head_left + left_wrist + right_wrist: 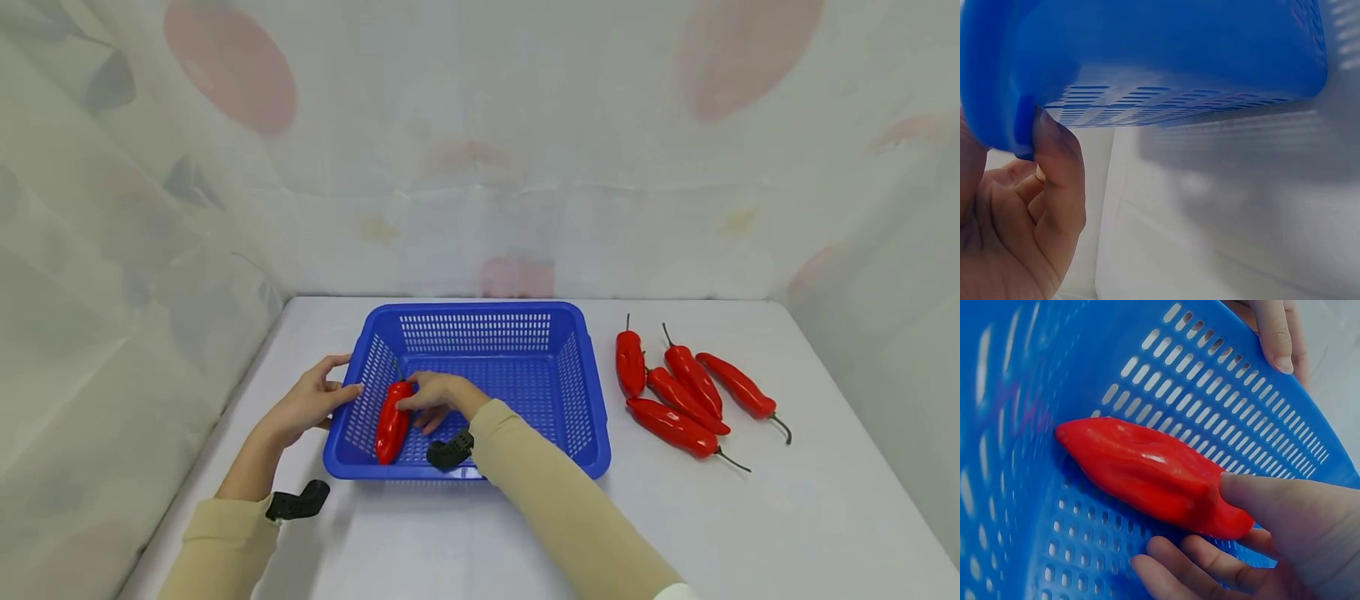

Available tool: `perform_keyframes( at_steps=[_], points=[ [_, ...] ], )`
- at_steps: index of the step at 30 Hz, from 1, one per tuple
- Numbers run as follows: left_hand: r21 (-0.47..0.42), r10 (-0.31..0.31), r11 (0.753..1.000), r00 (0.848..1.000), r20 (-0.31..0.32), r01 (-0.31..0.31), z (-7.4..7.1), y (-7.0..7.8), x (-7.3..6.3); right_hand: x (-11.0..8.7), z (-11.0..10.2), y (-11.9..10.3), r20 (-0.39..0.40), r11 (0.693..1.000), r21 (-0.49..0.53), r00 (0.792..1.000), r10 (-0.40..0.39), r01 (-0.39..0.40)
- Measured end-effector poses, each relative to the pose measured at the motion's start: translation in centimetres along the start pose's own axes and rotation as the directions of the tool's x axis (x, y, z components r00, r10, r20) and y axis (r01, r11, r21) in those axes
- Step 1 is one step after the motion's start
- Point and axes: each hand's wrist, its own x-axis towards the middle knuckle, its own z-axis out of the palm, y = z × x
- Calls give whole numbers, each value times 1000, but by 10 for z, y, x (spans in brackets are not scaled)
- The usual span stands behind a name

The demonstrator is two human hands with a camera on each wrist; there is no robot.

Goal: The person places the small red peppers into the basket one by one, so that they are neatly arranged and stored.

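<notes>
A blue perforated plastic basket stands on the white table. My left hand grips its left rim, the thumb over the edge and bent fingers against the outside, as the left wrist view shows of the basket wall. Inside, along the left wall, lies a red chili pepper with its stem toward the back. My right hand reaches into the basket and pinches the pepper near its stem end. The thumb presses on top, with a finger partly hidden beneath.
Several more red peppers lie in a loose group on the table, right of the basket. White patterned cloth hangs behind the table and at both sides. A black wrist camera is strapped at the left wrist.
</notes>
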Motion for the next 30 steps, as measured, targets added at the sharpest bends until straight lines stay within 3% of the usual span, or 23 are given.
perform_keyframes(
  at_steps=[8, 17, 24, 30],
  points=[
    [2, 5, 1000, 1000, -3, -5, 0, 0, 3, -9, -6, -6, -24, 992, -119, 999, -45, 42],
    [-14, 4, 1000, 1000, 5, -4, 0, 4, -1, -24, -11, -22, -111, 961, -263, 987, -118, 86],
    [-15, 15, 1000, 1000, 6, -15, 0, 1, -2, -37, -22, -26, -120, 883, -420, 951, -285, 211],
    [-21, 9, 1000, 1000, -1, -9, 1, 1, -1, -50, -33, -26, -84, 820, -500, 926, -368, 280]
  ],
)
